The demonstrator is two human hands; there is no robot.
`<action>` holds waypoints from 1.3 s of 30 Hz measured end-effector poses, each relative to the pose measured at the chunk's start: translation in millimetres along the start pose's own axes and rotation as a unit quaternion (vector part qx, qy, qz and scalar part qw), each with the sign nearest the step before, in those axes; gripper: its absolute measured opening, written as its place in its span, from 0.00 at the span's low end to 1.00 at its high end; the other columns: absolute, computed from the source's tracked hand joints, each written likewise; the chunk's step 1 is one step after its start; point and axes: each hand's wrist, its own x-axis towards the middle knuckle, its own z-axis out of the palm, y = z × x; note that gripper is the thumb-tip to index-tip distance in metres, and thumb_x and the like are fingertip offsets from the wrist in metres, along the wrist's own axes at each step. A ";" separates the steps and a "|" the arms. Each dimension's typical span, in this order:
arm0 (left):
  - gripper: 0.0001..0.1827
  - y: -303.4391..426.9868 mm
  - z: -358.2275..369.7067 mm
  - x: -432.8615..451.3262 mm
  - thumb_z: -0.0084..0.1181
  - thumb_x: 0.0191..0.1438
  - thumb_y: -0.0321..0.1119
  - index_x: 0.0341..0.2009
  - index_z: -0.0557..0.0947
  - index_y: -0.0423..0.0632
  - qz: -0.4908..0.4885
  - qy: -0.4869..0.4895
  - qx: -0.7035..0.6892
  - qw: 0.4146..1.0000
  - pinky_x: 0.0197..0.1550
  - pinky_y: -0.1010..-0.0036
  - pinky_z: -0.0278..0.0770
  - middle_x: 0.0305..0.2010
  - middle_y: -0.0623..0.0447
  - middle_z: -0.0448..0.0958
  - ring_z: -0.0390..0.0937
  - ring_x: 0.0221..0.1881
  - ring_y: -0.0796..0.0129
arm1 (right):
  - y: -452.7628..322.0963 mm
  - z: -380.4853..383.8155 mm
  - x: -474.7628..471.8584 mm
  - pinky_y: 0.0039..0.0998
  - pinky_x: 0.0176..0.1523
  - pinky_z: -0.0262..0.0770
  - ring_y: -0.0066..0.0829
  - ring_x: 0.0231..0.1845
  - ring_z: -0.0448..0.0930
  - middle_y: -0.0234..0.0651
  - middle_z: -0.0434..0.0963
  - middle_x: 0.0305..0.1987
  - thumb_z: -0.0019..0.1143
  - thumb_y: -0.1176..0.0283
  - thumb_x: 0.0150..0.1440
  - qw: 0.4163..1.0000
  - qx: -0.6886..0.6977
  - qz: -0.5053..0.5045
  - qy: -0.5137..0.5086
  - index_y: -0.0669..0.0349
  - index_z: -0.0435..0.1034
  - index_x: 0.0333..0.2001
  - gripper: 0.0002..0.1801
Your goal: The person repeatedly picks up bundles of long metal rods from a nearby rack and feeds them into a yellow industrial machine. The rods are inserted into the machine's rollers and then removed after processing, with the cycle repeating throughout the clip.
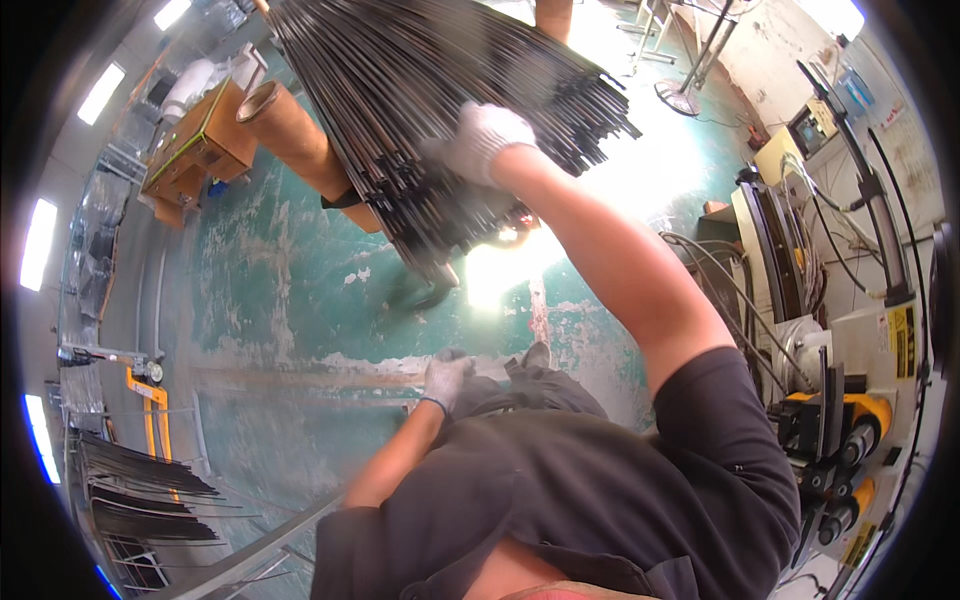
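A large bundle of long black rods or tubes (390,97) fans out before me, its near ends uneven. My right hand (484,142), in a white knitted glove, reaches over the near part of the bundle. Its fingers are blurred, and whether they grip any rods cannot be made out. Low by my thigh hangs my left hand (448,376), also gloved, with its fingers curled. It is apart from the bundle, and no object shows in it, though the palm side is hidden.
Brown cardboard tubes (296,139) lie by the bundle's left side. A wooden desk (199,146) stands beyond them. Machinery with cables and rollers (832,450) lines my right. At lower left, a rack holds thin black rods (142,487). The green floor (247,300) is worn.
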 end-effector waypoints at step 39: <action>0.13 95.2 -125.6 142.1 0.55 0.58 0.25 0.49 0.77 0.41 -0.033 -0.079 -0.120 0.989 0.37 0.66 0.84 0.38 0.45 0.83 0.83 0.32 0.59 | 0.3 -1.8 4.7 0.35 0.34 0.79 0.25 0.20 0.78 0.32 0.74 0.17 0.56 0.59 0.64 0.974 0.111 0.135 -0.146 0.65 0.76 0.31 0.18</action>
